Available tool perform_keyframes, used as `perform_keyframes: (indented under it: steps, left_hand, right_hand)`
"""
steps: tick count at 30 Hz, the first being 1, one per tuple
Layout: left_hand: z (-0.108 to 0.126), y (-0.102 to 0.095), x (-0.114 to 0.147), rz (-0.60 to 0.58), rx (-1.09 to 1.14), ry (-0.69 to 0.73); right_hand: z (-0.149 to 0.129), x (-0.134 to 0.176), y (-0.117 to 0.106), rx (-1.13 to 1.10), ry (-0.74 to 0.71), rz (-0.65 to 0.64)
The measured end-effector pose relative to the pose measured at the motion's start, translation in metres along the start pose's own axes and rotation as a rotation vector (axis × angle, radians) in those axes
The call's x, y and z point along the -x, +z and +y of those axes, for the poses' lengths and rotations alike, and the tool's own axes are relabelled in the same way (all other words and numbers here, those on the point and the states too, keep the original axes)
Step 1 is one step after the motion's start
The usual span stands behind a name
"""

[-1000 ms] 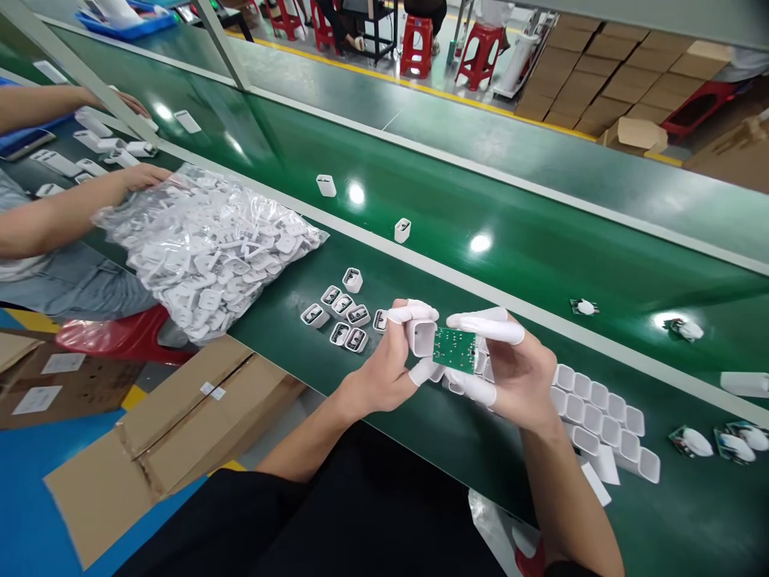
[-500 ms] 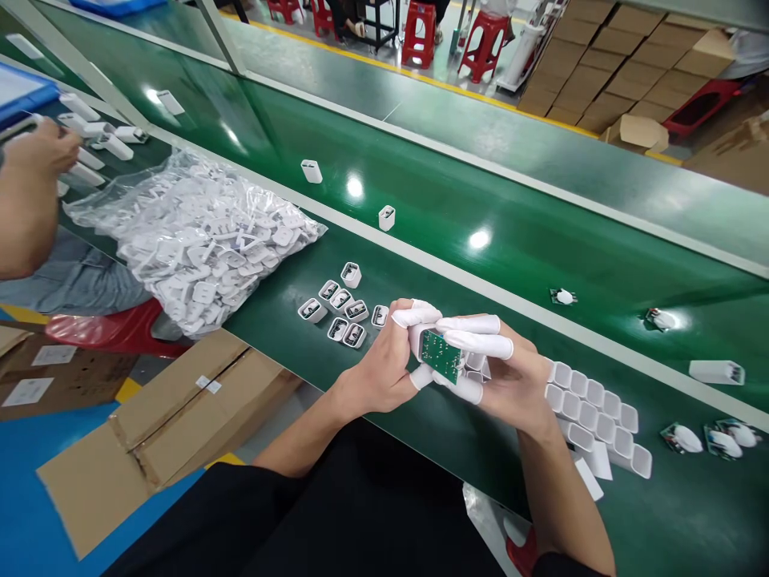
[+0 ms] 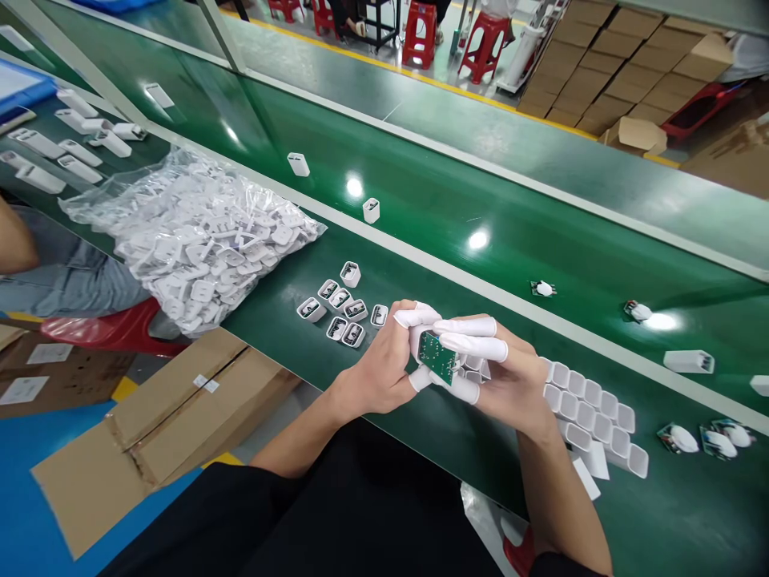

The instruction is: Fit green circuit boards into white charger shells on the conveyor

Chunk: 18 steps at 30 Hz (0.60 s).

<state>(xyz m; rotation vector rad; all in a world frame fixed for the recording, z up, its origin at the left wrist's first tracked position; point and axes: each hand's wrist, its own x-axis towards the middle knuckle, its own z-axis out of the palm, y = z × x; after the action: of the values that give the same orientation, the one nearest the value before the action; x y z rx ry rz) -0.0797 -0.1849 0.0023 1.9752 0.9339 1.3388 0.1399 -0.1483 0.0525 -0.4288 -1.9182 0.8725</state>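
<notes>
Between my two hands is a green circuit board (image 3: pixel 436 357), its soldered side facing me and its left end at the mouth of a white plastic housing (image 3: pixel 419 340). My left hand (image 3: pixel 388 353), with white finger cots on the fingertips, is closed around the housing. White cots also cover fingers of my right hand (image 3: pixel 505 365), which pinches the board from the right. How deep the board sits in the housing is hard to tell. Left of my hands stand several housings with boards inside (image 3: pixel 340 298). Several open white housings (image 3: pixel 585 414) stand in rows beside my right wrist.
A clear bag of white plastic parts (image 3: pixel 204 240) lies on the left. Loose circuit boards (image 3: pixel 682 438) lie at the right. Housings (image 3: pixel 371 210) and boards sit on the green belt (image 3: pixel 432 232) behind the ledge. A co-worker's arm (image 3: pixel 15 240) shows at far left.
Pieces on the belt have shifted left, and another white housing has entered at the right edge. The co-worker's hand has left the view. My hands have barely moved.
</notes>
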Motion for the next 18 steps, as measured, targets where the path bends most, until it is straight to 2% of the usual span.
perform_keyframes:
  steps: [18]
  left_hand:
    - [-0.0040, -0.0002, -0.0009, -0.098, -0.103, 0.046]
  right_hand:
    - [-0.0053, 0.0025, -0.0086, 0.133, 0.182, -0.094]
